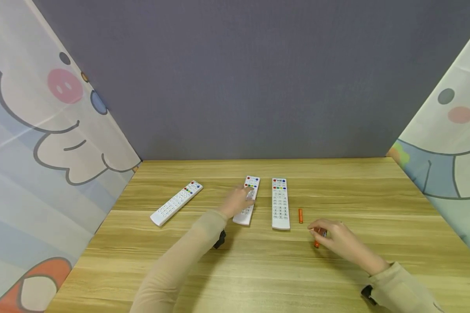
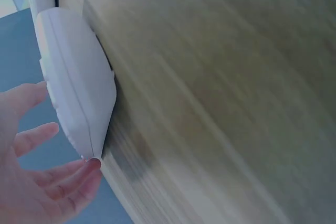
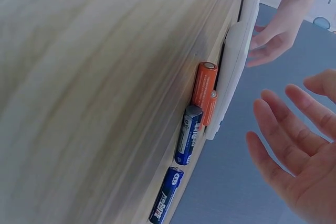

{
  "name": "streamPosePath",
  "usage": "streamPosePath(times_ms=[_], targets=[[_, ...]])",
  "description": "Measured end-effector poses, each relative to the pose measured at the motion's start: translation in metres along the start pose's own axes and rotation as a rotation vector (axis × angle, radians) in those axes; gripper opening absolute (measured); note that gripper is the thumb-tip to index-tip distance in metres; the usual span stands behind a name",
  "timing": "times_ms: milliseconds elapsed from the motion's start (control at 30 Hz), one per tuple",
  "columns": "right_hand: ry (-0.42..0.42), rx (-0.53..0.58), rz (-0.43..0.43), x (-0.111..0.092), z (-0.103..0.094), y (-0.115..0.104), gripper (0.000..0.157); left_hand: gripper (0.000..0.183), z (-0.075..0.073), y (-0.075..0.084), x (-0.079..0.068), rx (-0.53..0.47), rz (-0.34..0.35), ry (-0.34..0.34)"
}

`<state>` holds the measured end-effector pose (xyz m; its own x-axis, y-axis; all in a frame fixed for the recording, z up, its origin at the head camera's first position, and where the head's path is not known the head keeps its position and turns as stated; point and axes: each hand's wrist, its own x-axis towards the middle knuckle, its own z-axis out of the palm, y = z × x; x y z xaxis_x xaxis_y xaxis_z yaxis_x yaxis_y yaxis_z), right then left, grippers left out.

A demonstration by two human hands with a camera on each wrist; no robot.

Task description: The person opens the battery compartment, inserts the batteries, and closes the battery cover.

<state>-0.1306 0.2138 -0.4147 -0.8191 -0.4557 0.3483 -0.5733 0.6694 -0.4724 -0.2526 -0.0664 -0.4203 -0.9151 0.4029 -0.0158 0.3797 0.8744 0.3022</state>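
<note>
Over the middle white remote control (image 1: 242, 218) is my left hand (image 1: 235, 203), fingers loosely spread. In the left wrist view, its fingertips (image 2: 92, 166) come right up to one end of the remote control (image 2: 73, 72). My right hand (image 1: 338, 241) hovers above several batteries with relaxed fingers and holds nothing. Beneath it an orange battery (image 1: 316, 244) is partly covered. In the right wrist view two blue batteries (image 3: 188, 136) lie in a row beside two orange batteries (image 3: 205, 83). One orange battery (image 1: 300, 216) lies apart, left of my right hand.
A second white remote control (image 1: 280, 208) lies between my hands, buttons up. A third remote control (image 1: 176, 203) rests at an angle on the left. Behind the wooden table (image 1: 266, 278) stands a grey panel (image 1: 250, 82), with cartoon-printed cloth (image 1: 19, 143) at both sides.
</note>
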Motion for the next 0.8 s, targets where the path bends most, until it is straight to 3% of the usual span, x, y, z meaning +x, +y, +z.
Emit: streamPosePath(times_ms=[467, 800], targets=[[0.0, -0.004, -0.029, -0.0001, -0.0007, -0.0012, 0.012, 0.05, 0.0055, 0.0039, 0.0036, 0.049, -0.028, -0.006], [-0.008, 0.005, -0.031, -0.0008, 0.0012, 0.001, 0.011, 0.052, 0.0044, 0.0058, 0.0039, -0.066, -0.086, -0.019]])
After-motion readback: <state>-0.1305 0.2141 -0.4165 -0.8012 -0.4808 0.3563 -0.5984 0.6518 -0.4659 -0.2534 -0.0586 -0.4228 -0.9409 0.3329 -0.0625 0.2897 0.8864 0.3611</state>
